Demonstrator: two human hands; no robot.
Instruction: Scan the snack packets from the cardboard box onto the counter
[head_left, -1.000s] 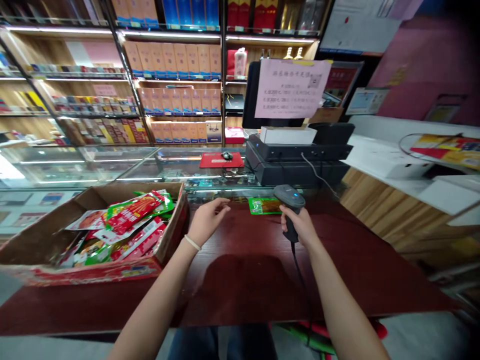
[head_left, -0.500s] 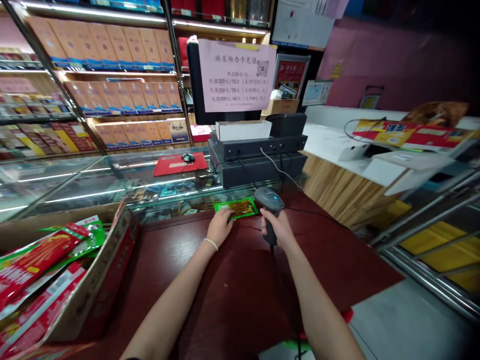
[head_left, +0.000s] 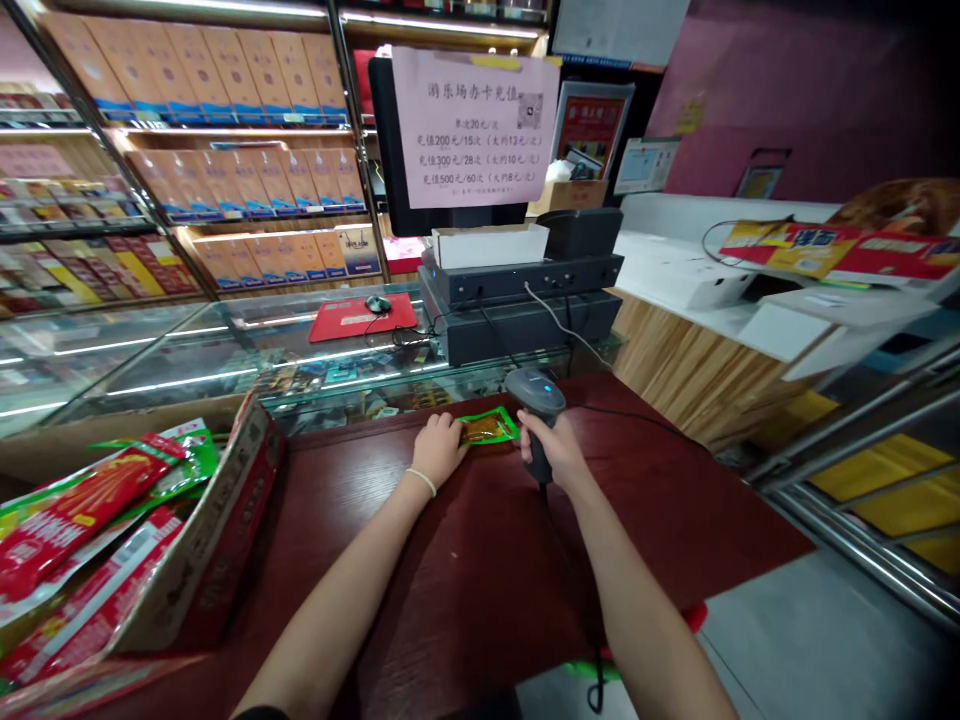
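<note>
My right hand (head_left: 553, 447) is wrapped round the handle of a dark grey barcode scanner (head_left: 537, 392), which has a small blue light lit on top. Its head is just beyond the right end of a green-edged snack packet (head_left: 489, 428) with a brown middle. The packet lies on the dark red table (head_left: 465, 560), near its far edge. My left hand (head_left: 439, 450) grips the packet's left end, its fingers curled over and hiding that part. The scanner's cable hangs down beside my right forearm.
An open carton (head_left: 217, 540) of red and green snack packets (head_left: 82, 500) stands at left. Behind the table are a glass counter (head_left: 187, 360), a mouse (head_left: 377, 304) on a red mat (head_left: 337, 320), and a monitor (head_left: 390, 150) with a pink sign. Metal rails (head_left: 862, 490) run along the right.
My left hand has moved further over the packet's left end, covering more of it. The scanner stays in my right hand, almost unmoved. The camera view has tilted slightly downward.
</note>
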